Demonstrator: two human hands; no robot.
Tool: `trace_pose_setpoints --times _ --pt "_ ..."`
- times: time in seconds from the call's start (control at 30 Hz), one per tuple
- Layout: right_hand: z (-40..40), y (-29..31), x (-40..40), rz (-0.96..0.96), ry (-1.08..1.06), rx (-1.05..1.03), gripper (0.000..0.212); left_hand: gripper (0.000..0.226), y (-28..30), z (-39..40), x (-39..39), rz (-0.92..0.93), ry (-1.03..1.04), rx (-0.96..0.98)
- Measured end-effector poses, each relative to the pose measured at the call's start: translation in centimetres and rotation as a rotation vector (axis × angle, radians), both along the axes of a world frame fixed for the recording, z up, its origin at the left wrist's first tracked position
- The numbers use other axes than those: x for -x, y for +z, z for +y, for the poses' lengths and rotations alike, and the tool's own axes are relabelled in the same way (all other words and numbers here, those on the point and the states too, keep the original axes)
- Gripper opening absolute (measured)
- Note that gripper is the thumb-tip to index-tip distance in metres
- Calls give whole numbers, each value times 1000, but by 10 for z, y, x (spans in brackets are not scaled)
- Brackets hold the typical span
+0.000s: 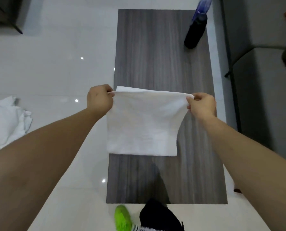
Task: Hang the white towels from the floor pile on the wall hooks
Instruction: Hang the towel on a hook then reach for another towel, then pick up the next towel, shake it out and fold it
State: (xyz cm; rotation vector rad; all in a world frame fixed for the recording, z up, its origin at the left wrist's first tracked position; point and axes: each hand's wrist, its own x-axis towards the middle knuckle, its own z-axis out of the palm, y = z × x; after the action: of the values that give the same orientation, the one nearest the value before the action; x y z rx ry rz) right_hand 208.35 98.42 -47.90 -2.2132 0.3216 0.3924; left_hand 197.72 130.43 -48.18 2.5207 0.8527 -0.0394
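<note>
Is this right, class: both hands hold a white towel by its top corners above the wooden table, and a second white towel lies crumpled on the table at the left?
Not quite. The head view shows the second towel crumpled on the floor at the left, not on the table. The rest holds: left hand and right hand hold the towel by its top corners.

The person is showing two bare forearms with no sleeves reaching the wrists, and no rings, watch or bands are appearing on the left hand (99, 99) or the right hand (202, 105). Just below the near edge of the dark grey wood-grain bench (164, 55), the person is wearing a bright green shoe (123, 217), a white sock cuff with dark stripes (135, 228) and dark black clothing (160, 215).
</note>
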Motion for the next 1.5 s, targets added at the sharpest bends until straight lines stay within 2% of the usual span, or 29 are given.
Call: trace_pose_setpoints --times 0.07,0.13,0.3,0.4,0.47,0.57,0.67,0.77,0.87,1.03,1.1,1.23,1.37,1.5 --pt "8 -21 -22 -45 -30 32 36 30 -19 3 -22 -25 31 -33" --pt "12 -50 -27 -22 -55 92 47 41 -44 2 -28 27 52 -1" --pt "-2 -148 37 322 -62 158 34 52 -119 -24 33 346 121 224" --pt "-19 -191 95 544 -7 232 38 66 -155 -40 87 560 225 341" --pt "-29 -206 126 573 -62 219 40 76 -171 -48 115 639 307 429" --pt "-36 -213 155 504 -147 187 32 85 -183 -55 137 590 456 573" --pt "-34 -213 167 498 -204 122 22 74 -184 -56 138 478 648 702" --pt "-31 -205 169 607 -291 -9 23 38 -169 -51 131 424 893 896" --pt "-26 -183 169 621 -390 -171 29 26 -154 -49 137 482 911 1057" --pt "-22 -116 178 485 -469 -293 14 17 -105 -46 156 210 869 1049" --pt "-19 -76 183 427 -502 -360 10 13 -65 -28 166 74 879 1034" --pt "1 15 195 305 -508 -520 16 6 28 16 189 -182 852 1042" --pt "43 121 209 108 -412 -686 29 11 131 58 217 -444 782 1052" --pt "88 224 236 -90 -198 -751 27 11 233 98 270 -654 663 1002"
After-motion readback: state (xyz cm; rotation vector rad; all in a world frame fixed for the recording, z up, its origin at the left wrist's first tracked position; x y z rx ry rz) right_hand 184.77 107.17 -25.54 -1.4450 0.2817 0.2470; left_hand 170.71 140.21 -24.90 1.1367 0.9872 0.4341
